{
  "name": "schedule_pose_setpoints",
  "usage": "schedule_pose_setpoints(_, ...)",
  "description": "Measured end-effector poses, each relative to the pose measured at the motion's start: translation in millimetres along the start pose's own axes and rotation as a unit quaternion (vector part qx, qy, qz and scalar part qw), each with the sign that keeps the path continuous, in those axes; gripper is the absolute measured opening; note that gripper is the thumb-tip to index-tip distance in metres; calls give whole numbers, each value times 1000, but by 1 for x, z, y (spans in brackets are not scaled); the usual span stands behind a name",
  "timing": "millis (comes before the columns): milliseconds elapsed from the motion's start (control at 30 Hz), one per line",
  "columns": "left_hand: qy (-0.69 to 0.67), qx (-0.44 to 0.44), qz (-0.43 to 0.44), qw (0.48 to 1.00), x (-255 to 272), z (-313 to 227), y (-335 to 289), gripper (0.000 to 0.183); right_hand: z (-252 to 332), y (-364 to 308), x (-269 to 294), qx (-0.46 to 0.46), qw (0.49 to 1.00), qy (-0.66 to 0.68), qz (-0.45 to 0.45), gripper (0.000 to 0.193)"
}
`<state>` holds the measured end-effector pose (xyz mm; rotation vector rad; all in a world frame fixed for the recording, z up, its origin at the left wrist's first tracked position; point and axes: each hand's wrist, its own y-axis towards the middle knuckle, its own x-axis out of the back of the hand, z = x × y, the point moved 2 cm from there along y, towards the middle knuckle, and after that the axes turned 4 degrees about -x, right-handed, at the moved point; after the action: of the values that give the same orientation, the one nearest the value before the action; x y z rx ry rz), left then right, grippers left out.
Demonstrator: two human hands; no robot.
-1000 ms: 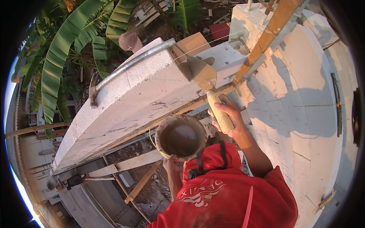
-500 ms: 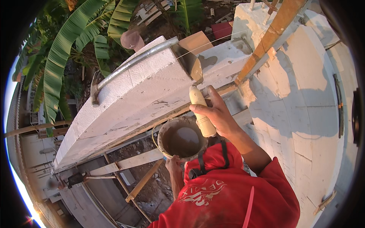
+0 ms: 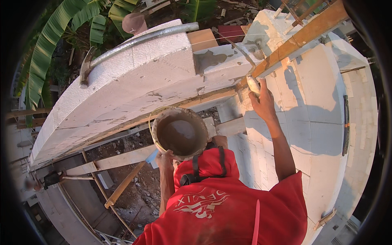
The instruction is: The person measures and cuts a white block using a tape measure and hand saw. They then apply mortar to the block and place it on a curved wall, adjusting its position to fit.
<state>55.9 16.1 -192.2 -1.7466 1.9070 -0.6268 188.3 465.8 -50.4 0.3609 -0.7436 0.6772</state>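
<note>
My left hand (image 3: 165, 160) grips the near left edge of a round bucket (image 3: 156, 119), its fingers closed at the rim. Wet grey mortar (image 3: 177, 132) lies inside the bucket. My right hand (image 3: 265, 101) is wrapped round the pale wooden handle of a trowel (image 3: 253, 85). The trowel's blade shows nearly edge-on above the lower course of the white block wall (image 3: 230, 69), close to a slanted wooden plank (image 3: 292, 43). A dark wet mortar patch (image 3: 210, 60) covers the top of that course beside the raised end block. Any mortar on the blade cannot be made out.
A hammer (image 3: 86, 67) with a long metal handle lies along the curved wall top. A thin string crosses the low course. Wooden braces (image 3: 126, 183) span a drop with rubble below. Beyond the wall are a person's cap (image 3: 134, 23) and banana leaves (image 3: 45, 57).
My right hand has carried the trowel right and farther along the wall, turning its blade edge-on. The bucket sits farther forward of my body, still in my left hand. The view has shifted too.
</note>
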Motion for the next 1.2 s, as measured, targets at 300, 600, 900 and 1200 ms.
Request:
schedule_pose_setpoints(300, -3, 2, -11, 1000, -18, -2, 6, 19, -102, -89, -101, -58, 968, -234, -68, 39)
schedule_pose_setpoints(600, 26, -49, 4, 998, -24, -12, -4, 23, -17, -122, -79, 69, 954, -103, 274, 44)
schedule_pose_setpoints(900, 203, -277, -22, 939, -35, -36, -16, 35, 38, -71, -165, 177, 821, -302, 451, 29)
schedule_pose_setpoints(1200, 171, -183, 35, 967, -45, -58, -24, 33, 25, -72, -174, 123, 792, -97, 590, 51)
